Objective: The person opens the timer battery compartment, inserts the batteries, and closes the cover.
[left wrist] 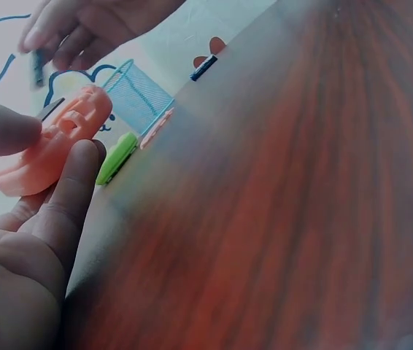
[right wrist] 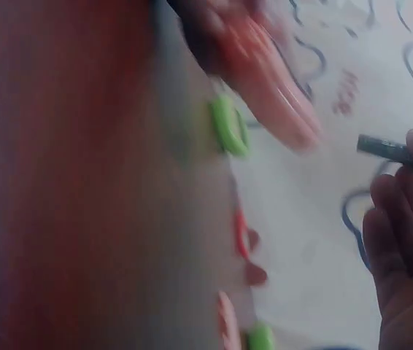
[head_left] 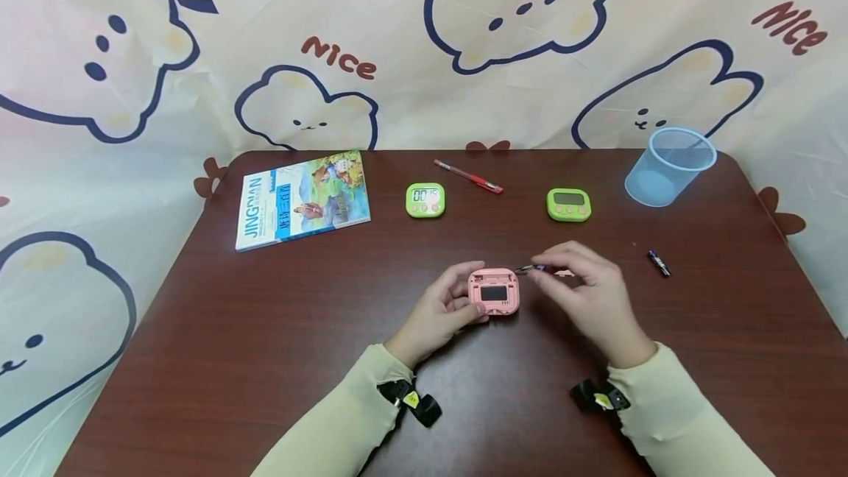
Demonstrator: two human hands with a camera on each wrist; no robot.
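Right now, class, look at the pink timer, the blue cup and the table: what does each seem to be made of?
The pink timer, gripped by the left hand, looks like smooth moulded plastic: uniform colour, rounded corners. The blue cup seems to be translucent plastic, or possibly fine mesh, since the backdrop shows through its wall. The table looks like dark wood or wood-grain laminate, with streaked grain and a slight sheen.

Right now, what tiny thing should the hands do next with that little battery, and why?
Probably slide the battery pinched in the right hand toward the pink timer that the left hand holds. Its tip sits just beside the timer's upper right corner, not yet in.
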